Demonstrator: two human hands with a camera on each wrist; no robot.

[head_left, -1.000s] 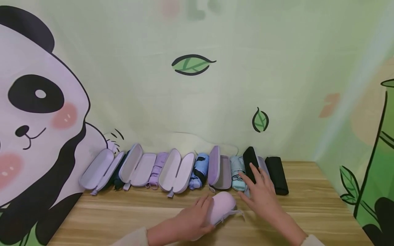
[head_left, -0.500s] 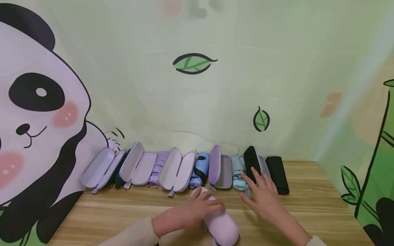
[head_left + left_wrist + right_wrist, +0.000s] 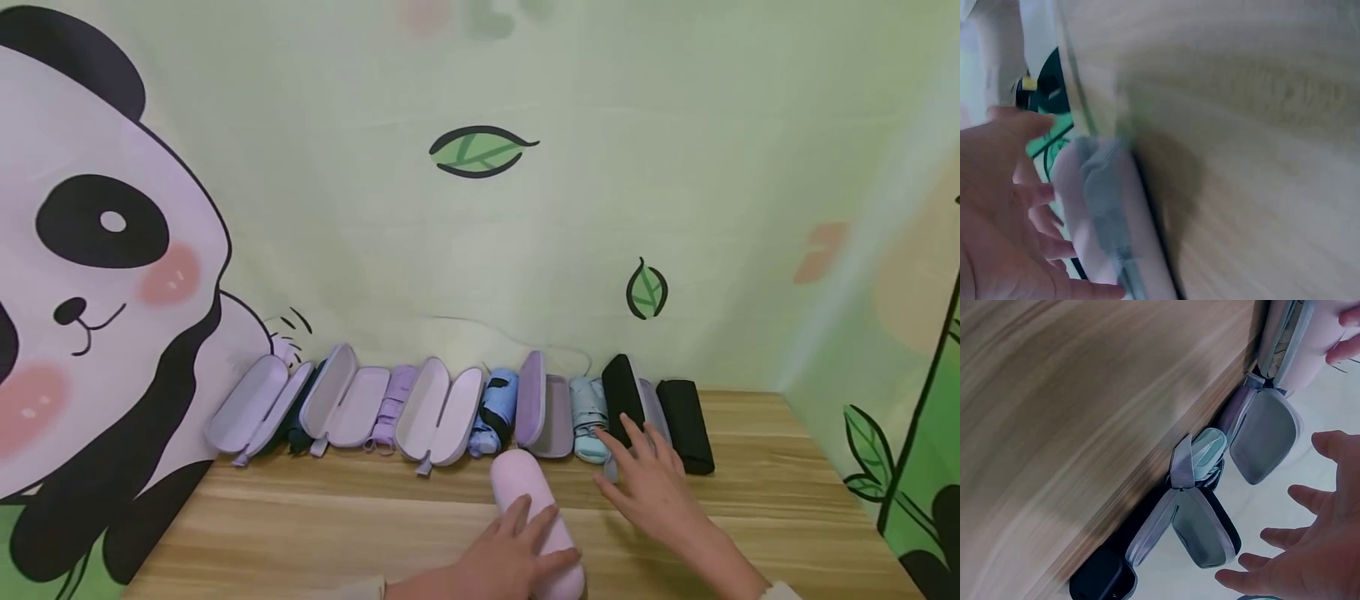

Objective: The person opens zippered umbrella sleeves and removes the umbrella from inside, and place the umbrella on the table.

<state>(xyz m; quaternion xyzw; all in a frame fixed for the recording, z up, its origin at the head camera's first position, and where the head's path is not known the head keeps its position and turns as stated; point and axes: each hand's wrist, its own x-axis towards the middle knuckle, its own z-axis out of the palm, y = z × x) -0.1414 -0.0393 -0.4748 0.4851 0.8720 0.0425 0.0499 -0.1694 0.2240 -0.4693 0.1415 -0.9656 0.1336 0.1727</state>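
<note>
A pale pink zippered hard case lies at an angle on the wooden table. My left hand holds its near half, fingers spread over the top. A grey zip strip runs along the case's side in the left wrist view, with one fingertip against it. Seen from the right wrist, the pink case gapes along a narrow opening. My right hand, fingers spread and gripping nothing, hovers before an open black case and a mint folded umbrella.
Along the back of the table stands a row of open lilac and grey cases. Between them are a purple folded umbrella and a blue one. A black rolled item ends the row. Behind hangs a panda-printed cloth.
My left hand has turned the pink case, so its far end now points up-left instead of up-right; the hand shifted to the near end. The right hand stays nearly still.
</note>
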